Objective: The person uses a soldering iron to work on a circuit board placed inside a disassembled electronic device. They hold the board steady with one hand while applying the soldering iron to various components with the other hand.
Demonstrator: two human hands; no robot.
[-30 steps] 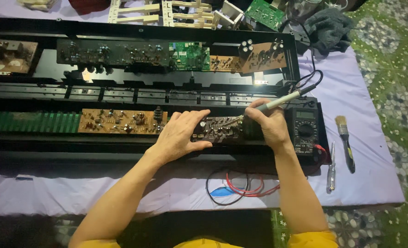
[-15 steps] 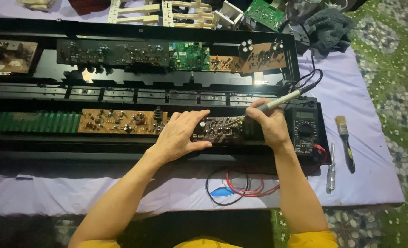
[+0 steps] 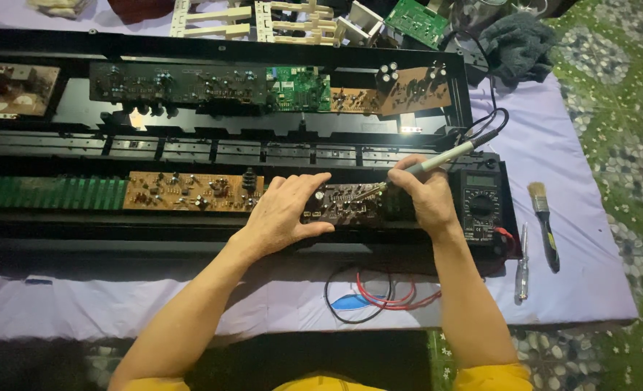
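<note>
A lilac-covered table (image 3: 575, 217) carries an opened keyboard chassis (image 3: 220, 141), brush (image 3: 544, 221), screwdriver (image 3: 523, 264).
</note>
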